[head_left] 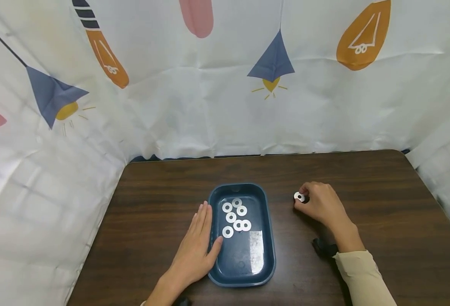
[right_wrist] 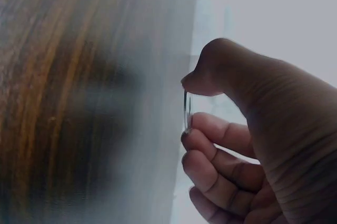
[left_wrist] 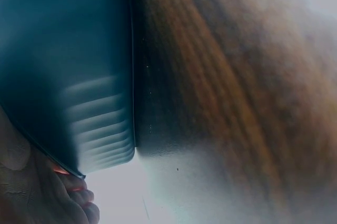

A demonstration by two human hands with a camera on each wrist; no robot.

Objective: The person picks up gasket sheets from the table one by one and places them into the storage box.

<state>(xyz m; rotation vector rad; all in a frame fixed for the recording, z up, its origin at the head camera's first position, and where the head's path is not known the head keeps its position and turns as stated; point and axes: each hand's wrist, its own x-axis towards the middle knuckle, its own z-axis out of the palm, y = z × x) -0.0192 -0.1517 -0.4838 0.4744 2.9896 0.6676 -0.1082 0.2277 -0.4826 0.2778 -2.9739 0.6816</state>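
My right hand [head_left: 321, 203] pinches a flat white washer [head_left: 299, 196] between thumb and fingertips, over the table to the right of the tray. The right wrist view shows this washer [right_wrist: 185, 110] edge-on, the thumb on one edge and fingertips on the opposite one. A dark blue tray [head_left: 269, 238] stands left of it, and several white washers [head_left: 227, 232] lie loose inside, mostly in its far half. Two of them overlap. Along the tray's left rim rests my left hand [head_left: 196, 250], fingers straight, thumb at the rim. The left wrist view has the tray's ribbed outer wall [left_wrist: 100, 124] close up.
The brown wood-grain table [head_left: 163, 182] runs back to a white curtain [head_left: 171, 110] printed with lamps and bulbs. A black wrist device [head_left: 324, 247] sits under my right wrist. Glare lies on the tray floor's near half.
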